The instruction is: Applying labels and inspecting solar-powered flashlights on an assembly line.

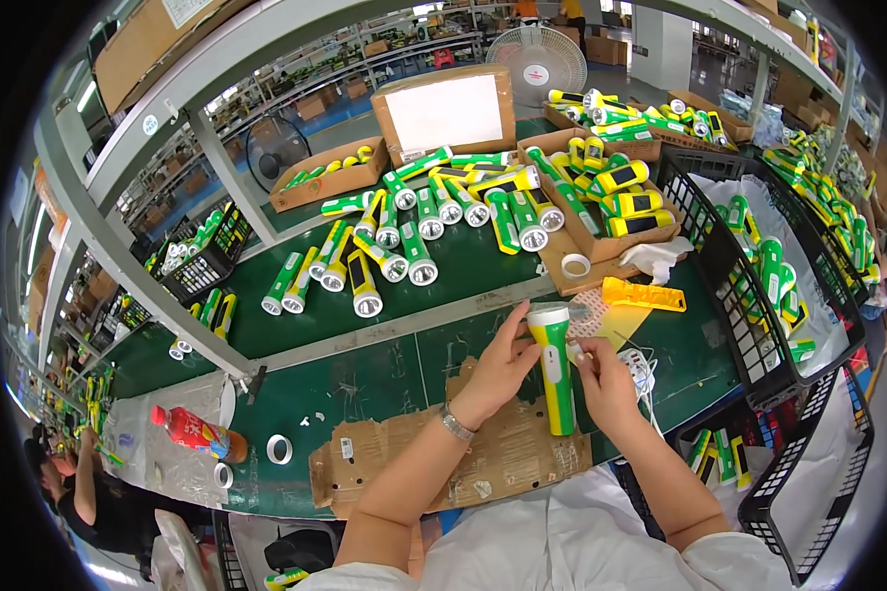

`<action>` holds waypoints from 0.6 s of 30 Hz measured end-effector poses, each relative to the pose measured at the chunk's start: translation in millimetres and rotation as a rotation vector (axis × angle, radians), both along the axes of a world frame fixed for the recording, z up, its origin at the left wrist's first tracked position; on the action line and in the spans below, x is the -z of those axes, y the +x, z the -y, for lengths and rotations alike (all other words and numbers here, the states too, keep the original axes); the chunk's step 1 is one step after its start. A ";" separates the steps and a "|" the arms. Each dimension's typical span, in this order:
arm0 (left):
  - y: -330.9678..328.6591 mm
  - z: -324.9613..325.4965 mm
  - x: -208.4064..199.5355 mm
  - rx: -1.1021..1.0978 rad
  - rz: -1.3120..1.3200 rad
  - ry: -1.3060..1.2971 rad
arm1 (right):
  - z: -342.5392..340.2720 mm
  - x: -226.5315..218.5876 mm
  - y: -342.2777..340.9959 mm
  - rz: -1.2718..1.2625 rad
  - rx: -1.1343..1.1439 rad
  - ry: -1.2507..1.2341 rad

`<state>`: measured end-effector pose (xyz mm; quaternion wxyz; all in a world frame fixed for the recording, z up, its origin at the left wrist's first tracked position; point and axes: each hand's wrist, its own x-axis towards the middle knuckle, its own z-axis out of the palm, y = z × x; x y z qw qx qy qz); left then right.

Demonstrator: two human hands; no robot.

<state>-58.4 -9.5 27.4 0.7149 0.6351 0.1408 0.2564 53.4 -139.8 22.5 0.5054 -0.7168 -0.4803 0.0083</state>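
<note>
A green-and-yellow flashlight (556,374) stands nearly upright before me, its wide lamp head at the top and a pale switch panel facing me. My left hand (500,366), with a metal watch band at the wrist, grips it by the lamp end from the left side. My right hand (604,379) is close against its right side, thumb and fingers pinched at a small whitish piece too small to name. Beneath them a worn flattened cardboard sheet (394,463) lies on the green bench (301,379).
Several flashlights (419,231) lie in rows beyond a metal rail. Cardboard boxes (586,241) and a black crate (759,295) of flashlights stand right. A white charger (641,369) with cables, yellow plastic strip (644,295), red-labelled bottle (199,434) and tape rolls (279,449) lie nearby.
</note>
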 end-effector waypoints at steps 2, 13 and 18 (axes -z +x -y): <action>1.5 -3.8 -4.9 -0.005 -0.066 0.027 | 1.5 7.9 5.9 -0.029 0.017 0.069; 8.4 -0.8 8.6 0.156 0.128 -0.252 | 11.0 0.5 15.8 -0.755 -0.259 -0.073; -0.3 -0.1 0.7 0.085 0.147 -0.092 | 16.9 -10.2 22.0 -0.390 -0.150 -0.177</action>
